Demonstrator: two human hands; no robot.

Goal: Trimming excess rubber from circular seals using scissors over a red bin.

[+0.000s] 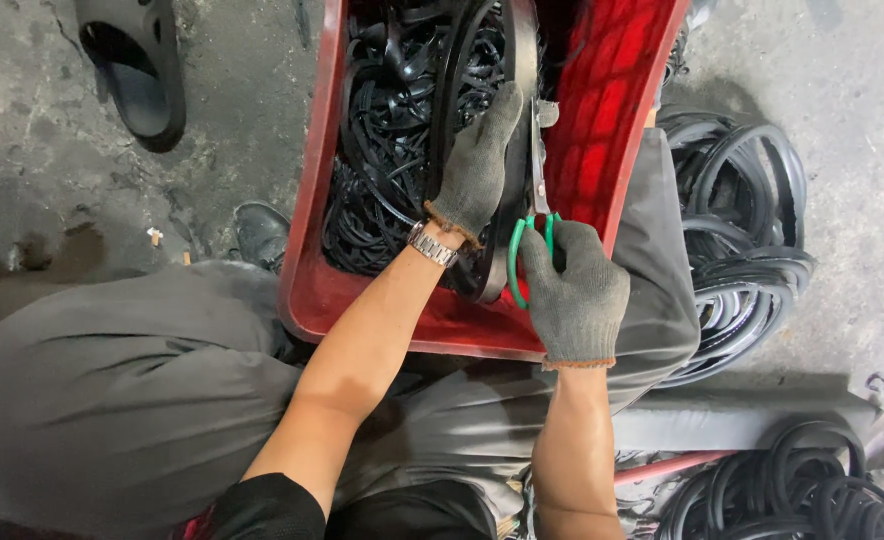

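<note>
From the head camera, the left hand (477, 165) in a gray glove wraps its fingers around a black rubber ring (515, 130), keeping it steady. At five o'clock from it, the right hand (574, 290) grips green-handled scissors (537, 190), blades pointing to twelve o'clock along the ring. A red crate (602, 130) rests on the lap, holding black strips.

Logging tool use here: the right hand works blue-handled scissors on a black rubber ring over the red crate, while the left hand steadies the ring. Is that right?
Not quite: the scissors in the right hand have green handles, not blue, as the head view shows. Otherwise correct: the left hand steadies the black ring over the red crate.
</note>
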